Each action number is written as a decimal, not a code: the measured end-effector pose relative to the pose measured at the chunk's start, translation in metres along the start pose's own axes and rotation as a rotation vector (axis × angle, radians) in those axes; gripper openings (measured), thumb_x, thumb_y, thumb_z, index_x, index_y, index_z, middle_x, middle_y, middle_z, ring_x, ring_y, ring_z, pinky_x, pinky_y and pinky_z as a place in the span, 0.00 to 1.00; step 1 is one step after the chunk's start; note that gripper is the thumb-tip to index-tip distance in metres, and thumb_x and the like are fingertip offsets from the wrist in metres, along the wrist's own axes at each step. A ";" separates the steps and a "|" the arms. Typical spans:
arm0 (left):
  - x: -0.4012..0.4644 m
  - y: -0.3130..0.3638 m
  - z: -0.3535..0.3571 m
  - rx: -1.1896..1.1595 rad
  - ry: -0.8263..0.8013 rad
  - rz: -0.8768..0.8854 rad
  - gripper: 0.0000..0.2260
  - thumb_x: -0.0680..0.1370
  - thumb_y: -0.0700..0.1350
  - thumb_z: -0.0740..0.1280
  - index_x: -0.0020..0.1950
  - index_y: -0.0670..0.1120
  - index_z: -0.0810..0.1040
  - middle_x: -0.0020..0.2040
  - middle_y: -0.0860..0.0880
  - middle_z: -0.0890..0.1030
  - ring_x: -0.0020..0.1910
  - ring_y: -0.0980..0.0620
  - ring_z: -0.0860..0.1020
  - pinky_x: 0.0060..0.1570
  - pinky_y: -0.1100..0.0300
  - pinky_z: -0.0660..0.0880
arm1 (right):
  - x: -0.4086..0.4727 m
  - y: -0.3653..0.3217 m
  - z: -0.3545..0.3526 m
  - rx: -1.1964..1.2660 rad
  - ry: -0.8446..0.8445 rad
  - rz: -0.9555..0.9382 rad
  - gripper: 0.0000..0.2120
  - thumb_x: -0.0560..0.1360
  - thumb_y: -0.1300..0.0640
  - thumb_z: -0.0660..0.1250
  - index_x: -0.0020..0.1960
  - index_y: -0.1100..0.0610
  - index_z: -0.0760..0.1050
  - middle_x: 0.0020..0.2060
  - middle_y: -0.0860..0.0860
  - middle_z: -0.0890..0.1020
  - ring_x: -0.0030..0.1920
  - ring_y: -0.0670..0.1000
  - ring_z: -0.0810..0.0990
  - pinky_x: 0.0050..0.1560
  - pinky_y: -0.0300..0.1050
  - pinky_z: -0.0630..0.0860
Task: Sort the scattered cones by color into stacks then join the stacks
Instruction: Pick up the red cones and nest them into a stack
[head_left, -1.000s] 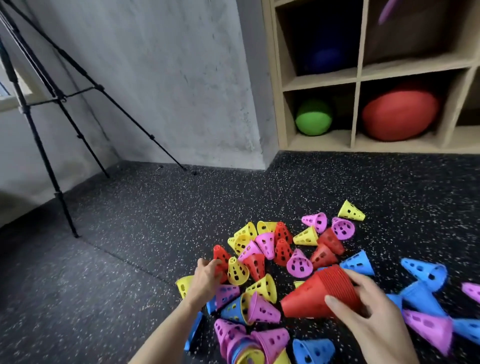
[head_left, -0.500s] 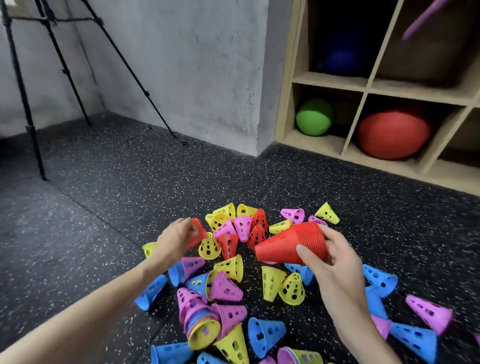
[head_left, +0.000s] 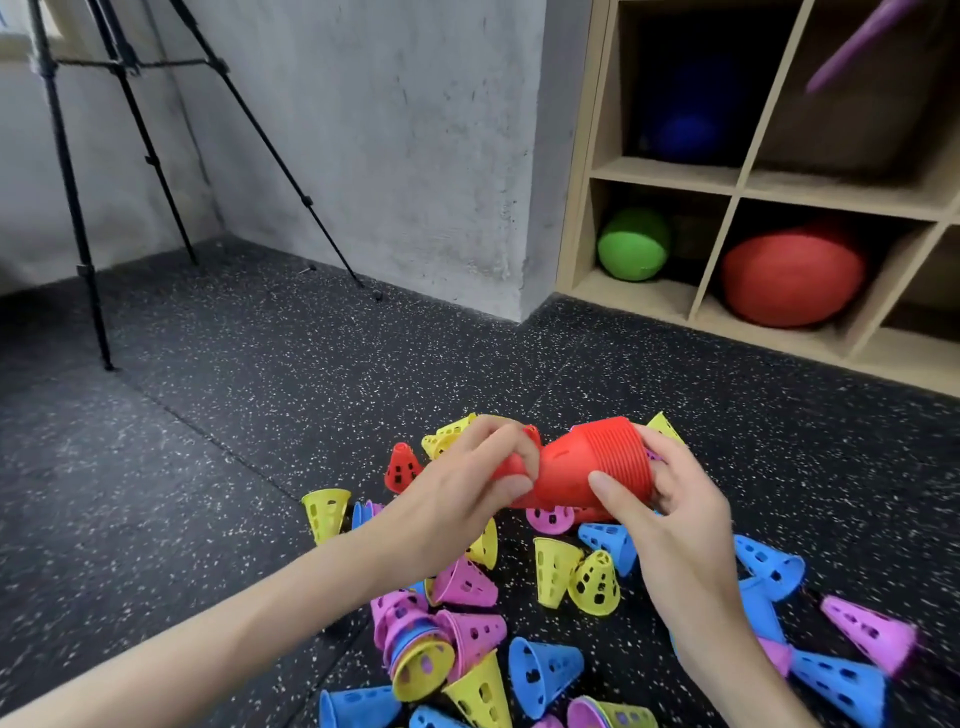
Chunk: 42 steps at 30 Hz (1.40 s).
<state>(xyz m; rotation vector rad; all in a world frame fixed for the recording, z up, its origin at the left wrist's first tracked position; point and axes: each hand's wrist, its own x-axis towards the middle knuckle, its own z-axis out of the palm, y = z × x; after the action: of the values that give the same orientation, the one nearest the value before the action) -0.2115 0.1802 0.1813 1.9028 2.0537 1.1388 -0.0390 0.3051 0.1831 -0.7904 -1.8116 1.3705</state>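
Nearest: loose blue, pink and yellow cones (head_left: 595, 579) scattered on the floor (head_left: 182, 467). Above them both hands meet mid-air. Right hand (head_left: 670, 512) grip curled around the wide end of the red stack (head_left: 587, 470), held sideways. Left hand (head_left: 462, 486) grip pinching a red cone (head_left: 522, 457) at the stack's narrow tip. Single red cone (head_left: 402, 467) upright just left. Behind: shelf (head_left: 727, 187) with green ball (head_left: 631, 244), tripod (head_left: 78, 208).

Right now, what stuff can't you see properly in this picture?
All in the head view:
- Narrow tip of the red cone stack: covered by the left hand.
- The stack's open end: hidden behind the right hand.
- Pink cone at the right: smeared by motion blur.
- Blue cone at the bottom: cut off by the frame edge.
- Blue ball in the shelf: too dark to make out.
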 end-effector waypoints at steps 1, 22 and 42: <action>0.001 0.005 0.001 -0.009 0.014 -0.001 0.03 0.85 0.46 0.62 0.56 0.55 0.71 0.59 0.56 0.71 0.55 0.55 0.73 0.54 0.66 0.69 | -0.002 -0.003 0.001 0.023 -0.010 -0.001 0.21 0.75 0.60 0.75 0.65 0.47 0.76 0.50 0.46 0.87 0.52 0.45 0.85 0.59 0.51 0.80; 0.014 -0.074 0.057 -0.285 0.233 -0.415 0.10 0.81 0.48 0.70 0.61 0.57 0.76 0.55 0.59 0.82 0.52 0.60 0.80 0.52 0.57 0.80 | -0.010 0.043 0.007 -0.088 -0.029 0.101 0.28 0.75 0.59 0.75 0.66 0.36 0.68 0.62 0.42 0.79 0.63 0.40 0.77 0.60 0.36 0.73; 0.020 -0.186 0.107 0.243 0.070 -0.642 0.09 0.79 0.37 0.69 0.54 0.46 0.86 0.51 0.47 0.86 0.51 0.48 0.83 0.53 0.55 0.79 | -0.007 0.069 0.010 -0.098 0.033 0.203 0.30 0.75 0.57 0.75 0.73 0.44 0.68 0.60 0.50 0.82 0.64 0.51 0.79 0.67 0.56 0.75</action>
<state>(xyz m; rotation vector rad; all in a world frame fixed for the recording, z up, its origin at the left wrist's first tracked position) -0.3065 0.2579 0.0041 1.1152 2.6473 0.8273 -0.0397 0.3113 0.1129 -1.0672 -1.8244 1.3937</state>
